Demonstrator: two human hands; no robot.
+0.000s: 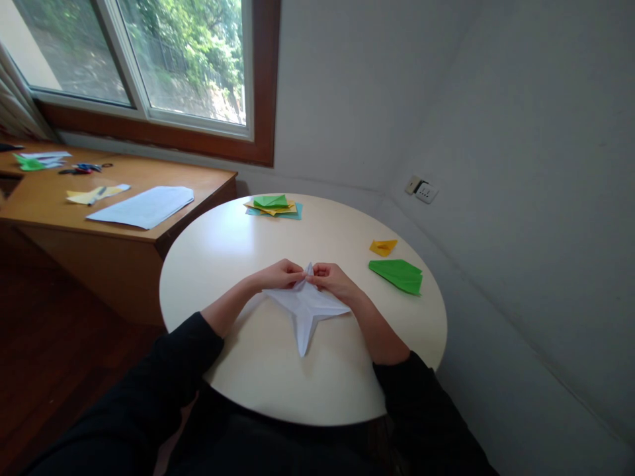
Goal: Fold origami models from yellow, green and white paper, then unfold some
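Both hands pinch the far tip of a white folded paper star [307, 309] on a round table [278, 383]: left hand [282, 274] and right hand [333, 278] closed on it, fingertips nearly meeting. The sheet looks light, thin and easily creased, best held at folded edges. Green folded paper [397, 274] lies right of the right hand.

On the round white counter [258, 370] a stack of green, yellow and teal paper [274, 206] lies at the far edge; a small yellow folded piece [382, 247] sits near a green folded plane [397, 275]. The wooden desk [124, 231] carries a white sheet [143, 206], scissors [82, 169] and paper scraps [96, 194]
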